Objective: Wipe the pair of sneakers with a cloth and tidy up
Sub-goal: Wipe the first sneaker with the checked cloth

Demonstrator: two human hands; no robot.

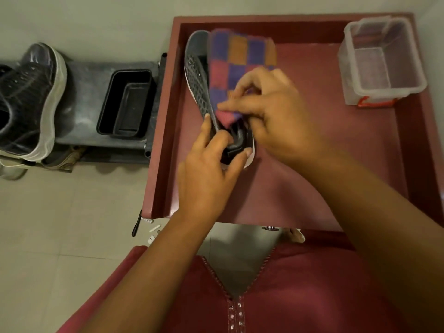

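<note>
A single head-worn wide-angle camera looks steeply down (almost straight overhead) from close above the left hand (208, 169) gripping the heel of a dark textured sneaker (199, 75), forearms entering from below.

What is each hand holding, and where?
Left hand grips the dark mesh sneaker at its heel; right hand pinches the checked purple-orange cloth at its near end.

The checked purple, orange and pink cloth (241, 66) looks like soft woven terry. The dark sneaker (199, 78) has a textured, slightly shiny upper, the maroon counter (336, 145) is smooth and matt, and the clear plastic box (382, 61) at 1 o'clock is glossy.
</note>
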